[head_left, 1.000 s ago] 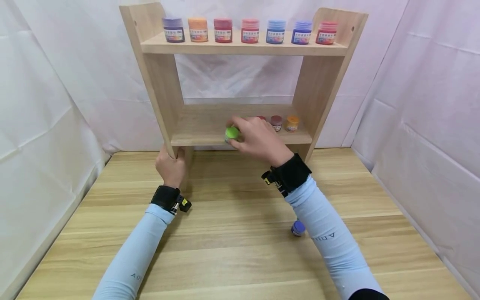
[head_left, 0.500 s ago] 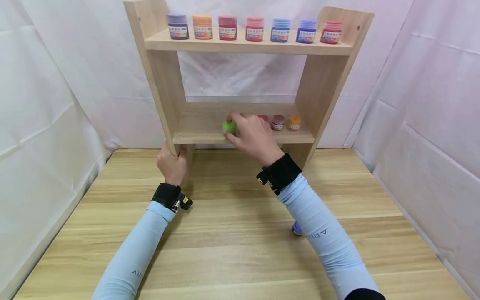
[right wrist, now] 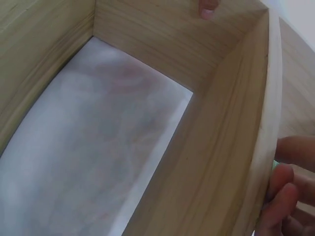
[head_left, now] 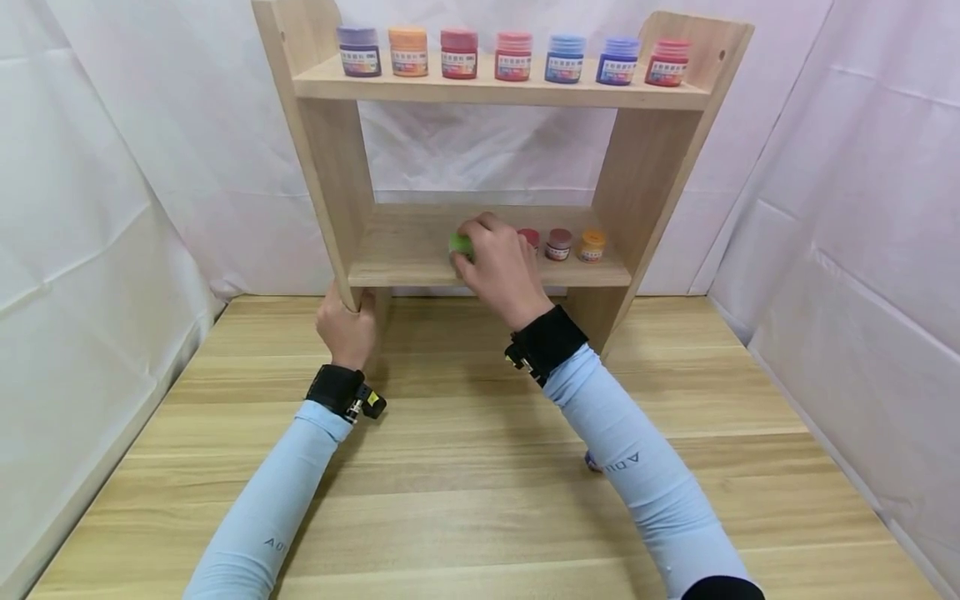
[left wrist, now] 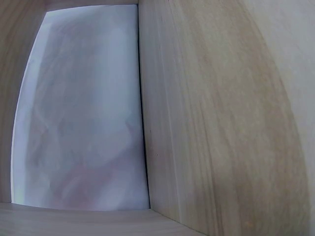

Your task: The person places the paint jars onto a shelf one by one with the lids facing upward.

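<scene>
My right hand (head_left: pixel 501 268) holds a green-lidded paint jar (head_left: pixel 460 244) between thumb and fingers, over the middle board (head_left: pixel 412 262) of a wooden shelf; fingers hide much of the jar. Whether its base touches the board I cannot tell. To the hand's right stand a red jar (head_left: pixel 529 238), a brownish-red jar (head_left: pixel 558 245) and an orange jar (head_left: pixel 592 247). My left hand (head_left: pixel 347 330) grips the left side panel (head_left: pixel 318 179) at its front edge, just below that board. In the right wrist view, a fingertip (right wrist: pixel 208 9) of it shows at the top.
Several paint jars line the top board (head_left: pixel 498 90), among them a blue one (head_left: pixel 565 58). On the wooden table (head_left: pixel 435 467), a small blue jar (head_left: pixel 592 461) is mostly covered by my right sleeve. White cloth (head_left: pixel 97 167) hangs behind and at both sides.
My right hand has carried the green-lidded jar a little further back over the middle board. My right forearm has swung left and now covers most of the blue jar. The left hand keeps its grip.
</scene>
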`<state>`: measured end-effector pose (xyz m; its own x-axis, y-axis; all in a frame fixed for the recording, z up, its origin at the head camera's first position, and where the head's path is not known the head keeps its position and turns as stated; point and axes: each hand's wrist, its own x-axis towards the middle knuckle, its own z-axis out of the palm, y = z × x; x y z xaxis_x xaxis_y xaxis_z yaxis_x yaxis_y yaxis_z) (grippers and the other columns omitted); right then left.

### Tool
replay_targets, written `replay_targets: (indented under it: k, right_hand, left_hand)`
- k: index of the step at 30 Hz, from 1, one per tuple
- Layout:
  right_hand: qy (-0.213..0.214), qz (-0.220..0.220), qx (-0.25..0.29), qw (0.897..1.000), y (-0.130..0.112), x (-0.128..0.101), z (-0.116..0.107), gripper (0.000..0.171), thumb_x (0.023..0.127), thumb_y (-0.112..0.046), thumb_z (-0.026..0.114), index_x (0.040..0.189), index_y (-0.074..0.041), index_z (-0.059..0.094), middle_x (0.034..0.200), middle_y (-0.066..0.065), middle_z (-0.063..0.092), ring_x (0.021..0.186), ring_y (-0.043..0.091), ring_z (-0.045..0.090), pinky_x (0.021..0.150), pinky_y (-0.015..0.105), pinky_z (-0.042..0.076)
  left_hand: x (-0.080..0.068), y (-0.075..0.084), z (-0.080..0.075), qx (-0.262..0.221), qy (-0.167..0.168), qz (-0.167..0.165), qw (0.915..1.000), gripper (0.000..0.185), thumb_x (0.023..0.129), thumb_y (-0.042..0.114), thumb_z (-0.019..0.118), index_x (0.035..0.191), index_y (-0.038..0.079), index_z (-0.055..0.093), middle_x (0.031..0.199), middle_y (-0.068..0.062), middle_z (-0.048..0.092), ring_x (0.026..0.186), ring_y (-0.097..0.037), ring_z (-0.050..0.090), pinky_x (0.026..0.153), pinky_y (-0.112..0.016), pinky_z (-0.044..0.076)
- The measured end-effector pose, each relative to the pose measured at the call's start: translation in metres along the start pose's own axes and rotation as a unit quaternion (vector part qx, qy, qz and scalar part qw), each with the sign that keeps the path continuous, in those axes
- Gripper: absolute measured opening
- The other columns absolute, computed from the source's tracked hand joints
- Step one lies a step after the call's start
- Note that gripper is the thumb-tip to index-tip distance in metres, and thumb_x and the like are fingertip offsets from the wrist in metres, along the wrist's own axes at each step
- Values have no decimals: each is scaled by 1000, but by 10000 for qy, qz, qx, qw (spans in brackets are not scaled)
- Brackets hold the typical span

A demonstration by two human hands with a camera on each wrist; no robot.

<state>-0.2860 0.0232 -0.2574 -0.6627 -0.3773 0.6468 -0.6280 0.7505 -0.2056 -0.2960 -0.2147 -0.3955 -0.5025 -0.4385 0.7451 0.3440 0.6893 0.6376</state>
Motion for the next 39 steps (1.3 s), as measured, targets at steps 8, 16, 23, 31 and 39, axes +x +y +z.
replay_targets:
  k: [8, 16, 23, 31, 39]
  right_hand:
    - [170, 154, -234, 9995, -1, 2, 5, 24, 96, -22, 72, 112, -5, 76, 115, 11, 73, 81, 25, 73, 65, 36, 59]
    - [393, 118, -329, 9986, 1, 2, 7, 26, 95, -24, 73, 115, -7, 75, 120, 12, 74, 86, 26, 74, 67, 39, 59]
    - [985, -711, 70, 9926, 10, -20, 1, 18, 94, -14, 72, 109, -5, 73, 111, 13, 72, 78, 23, 71, 65, 35, 57]
    - [319, -1610, 518, 9851, 39, -54, -19, 5, 92, -6, 67, 92, -8, 71, 91, 6, 71, 73, 16, 62, 64, 29, 50]
    - [-1664, -873, 345, 9816, 73, -94, -29, 6, 93, -13, 72, 98, -13, 74, 83, -5, 72, 66, 9, 59, 61, 28, 48]
  left_hand:
    - [1, 1, 2, 79, -26, -81, 9999, 21, 92, 16, 68, 102, -3, 68, 84, -22, 65, 69, -37, 54, 64, -47, 36]
    - [2, 1, 2, 20, -97, -88, 9999, 19, 94, 14, 66, 101, -3, 67, 77, -19, 58, 66, -32, 47, 63, -41, 31]
    - [2, 1, 0, 39, -13, -68, 10000, 20, 92, 13, 67, 103, -4, 68, 81, -21, 63, 68, -35, 52, 64, -44, 35]
    - [0, 0, 2, 2, -78, -163, 9998, 20, 93, 15, 68, 100, -3, 67, 75, -17, 57, 67, -33, 49, 64, -41, 32]
    - [0, -1, 2, 32, -17, -133, 9999, 20, 93, 15, 67, 99, -4, 67, 76, -19, 58, 66, -33, 49, 63, -42, 33]
